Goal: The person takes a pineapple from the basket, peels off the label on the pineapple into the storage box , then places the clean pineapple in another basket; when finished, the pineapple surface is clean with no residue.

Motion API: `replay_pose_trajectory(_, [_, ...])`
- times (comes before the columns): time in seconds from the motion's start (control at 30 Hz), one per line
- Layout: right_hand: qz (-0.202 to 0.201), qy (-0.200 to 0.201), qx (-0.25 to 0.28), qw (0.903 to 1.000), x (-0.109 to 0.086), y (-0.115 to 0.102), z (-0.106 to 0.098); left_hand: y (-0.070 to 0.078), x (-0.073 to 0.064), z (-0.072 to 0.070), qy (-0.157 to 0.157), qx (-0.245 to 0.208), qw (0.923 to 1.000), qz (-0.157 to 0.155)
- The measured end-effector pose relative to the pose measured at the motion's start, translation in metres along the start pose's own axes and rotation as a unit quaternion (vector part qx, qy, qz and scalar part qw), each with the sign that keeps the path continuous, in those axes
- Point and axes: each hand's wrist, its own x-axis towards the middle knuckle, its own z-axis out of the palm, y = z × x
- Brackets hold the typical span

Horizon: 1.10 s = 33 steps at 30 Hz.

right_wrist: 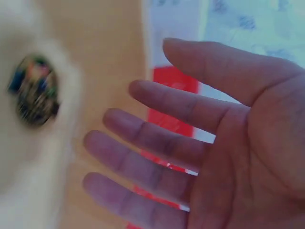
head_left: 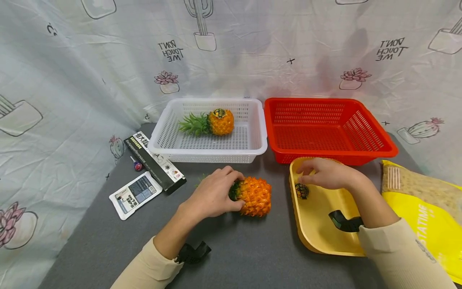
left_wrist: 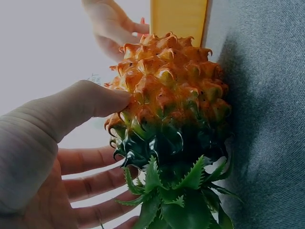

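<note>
My left hand [head_left: 215, 193] is around a toy pineapple [head_left: 255, 196] lying on the grey table, at the green end of its body. In the left wrist view the thumb [left_wrist: 102, 98] presses the spiky orange side and the fingers reach behind it, beside the green leaves [left_wrist: 186, 205]. Over the yellow tray [head_left: 325, 224] hovers my right hand [head_left: 326, 173], its fingers spread and loosely bent, holding nothing. A dark oval sticker [head_left: 301, 191] shows at the tray's left inner side, just below those fingers; it is blurred in the right wrist view.
Behind stand a white basket [head_left: 207, 155] holding another pineapple [head_left: 221, 121] and a red basket [head_left: 332, 154]. To the left lie a long black-and-white box [head_left: 155, 162], a lollipop [head_left: 137, 165] and a white packet [head_left: 135, 195]. A yellow bag [head_left: 426, 216] lies right.
</note>
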Motion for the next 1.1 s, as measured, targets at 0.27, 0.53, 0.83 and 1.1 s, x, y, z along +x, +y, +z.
replay_pose_trajectory(0.27, [-0.056, 0.088, 0.039, 0.9938, -0.001, -0.046, 0.013, -0.002, -0.001, 0.002, 0.006, -0.013, 0.9999, -0.009])
replay_pose_trajectory(0.53, [-0.079, 0.04, 0.056, 0.9946, 0.008, -0.074, 0.038, -0.002, -0.003, 0.005, 0.015, -0.033, 0.9993, -0.011])
replay_pose_trajectory(0.83, [-0.059, 0.021, 0.027, 0.9977, 0.022, -0.091, 0.057, -0.004, -0.005, 0.004, 0.007, -0.064, 0.9979, -0.013])
replay_pose_trajectory(1.1, [-0.034, 0.027, 0.018, 0.9989, 0.026, -0.1, 0.061, -0.01, -0.007, 0.0, -0.001, -0.097, 0.9952, 0.005])
